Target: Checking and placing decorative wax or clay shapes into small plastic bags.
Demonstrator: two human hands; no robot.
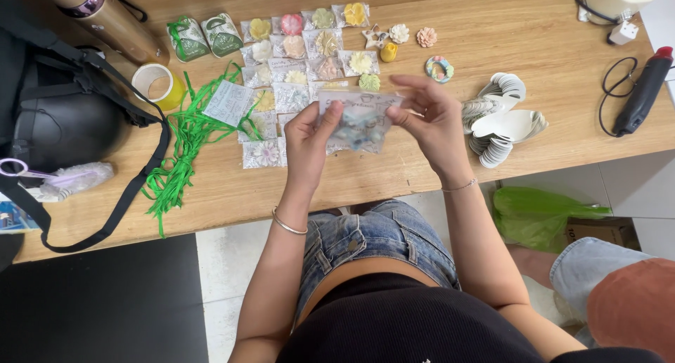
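Here the wooden desk [548,61] carries nearly everything, and at its left end lies the largest thing, a black bag [56,124] whose strap loops off the front edge; what it holds cannot be seen. Beside it a tangle of green ribbon [179,148] spreads toward a spread of small clear packets [288,75], each holding a pastel flower-shaped piece, with a few loose flowers [401,34] lying bare to their right. A fanned stack of white card cutouts [503,120] sits just right of the hands. Above the desk's front edge both hands hold one clear packet [357,120]: the left hand [309,141] has its grip clamped on the packet's left side, thumb in front, and the right hand [432,120] has its grip pinched on the right edge. Something bluish and pale sits inside, but its shape is hard to make out through the plastic. A tape roll [158,82] stands near two small green gift boxes [205,36], both closed. A black glue gun [641,92] is at the right, a metal bottle [105,11] is cut off at the top, and a green plastic bag [538,212] lies on the floor.
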